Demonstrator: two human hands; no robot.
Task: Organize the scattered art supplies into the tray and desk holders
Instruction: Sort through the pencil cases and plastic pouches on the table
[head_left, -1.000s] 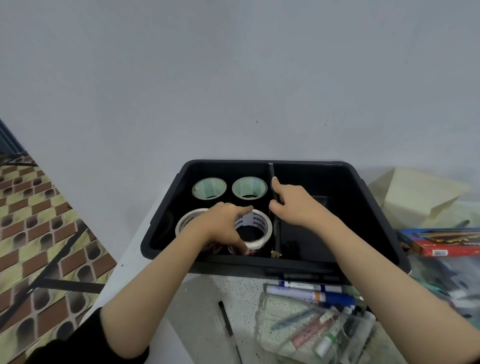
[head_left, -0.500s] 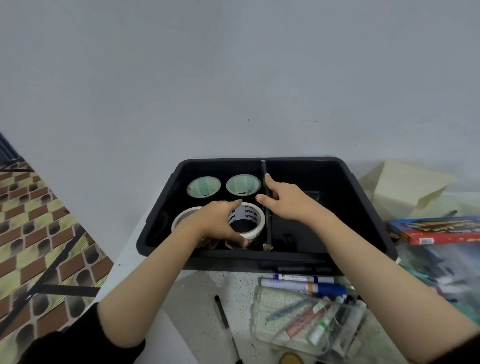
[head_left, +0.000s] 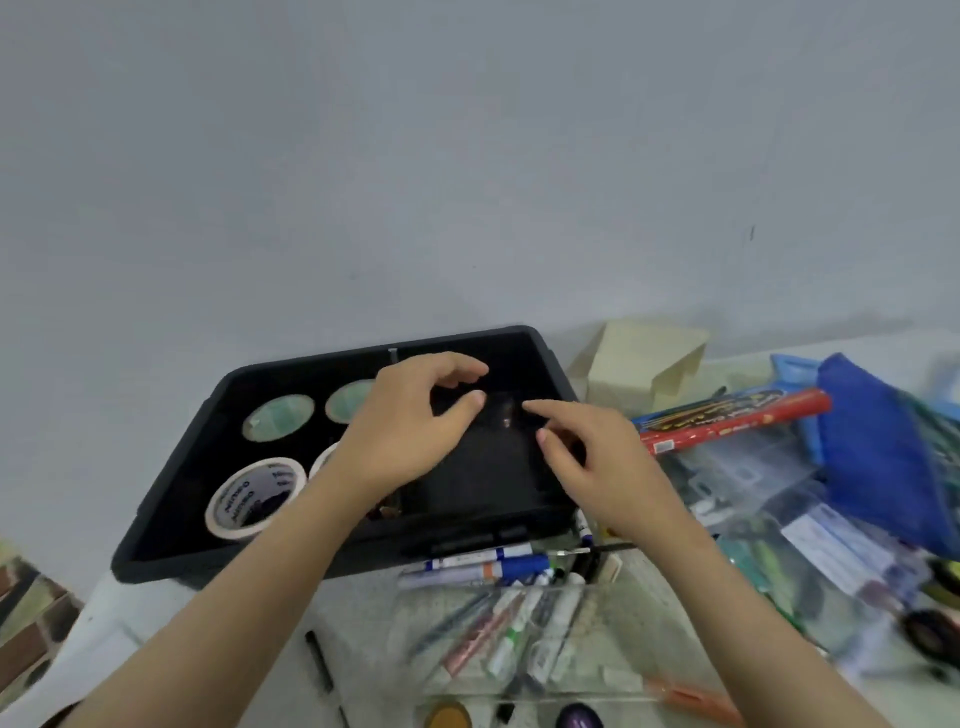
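Right, we're mid-sort: white masking-tape rolls (head_left: 254, 496) are sitting in the left bay of the black plastic tray (head_left: 234, 564), while the right bay is looking bare. We're hovering both hands over that bay. Left hand (head_left: 410, 431): grip loosely curled, narrow gap, holding nothing visible. Right hand (head_left: 597, 457): same, forefinger out. Next we're probably needing the blue-capped white markers (head_left: 483, 564) lying on the speckled white desk (head_left: 363, 618), just beside the tray.

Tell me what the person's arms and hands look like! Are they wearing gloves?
No gloves. The left hand and the right hand are bare, with no rings, watch or bracelets that I can see. The left arm and right arm are bare too; any sleeve is at or past the picture's edge. The fingers have short, plain nails.
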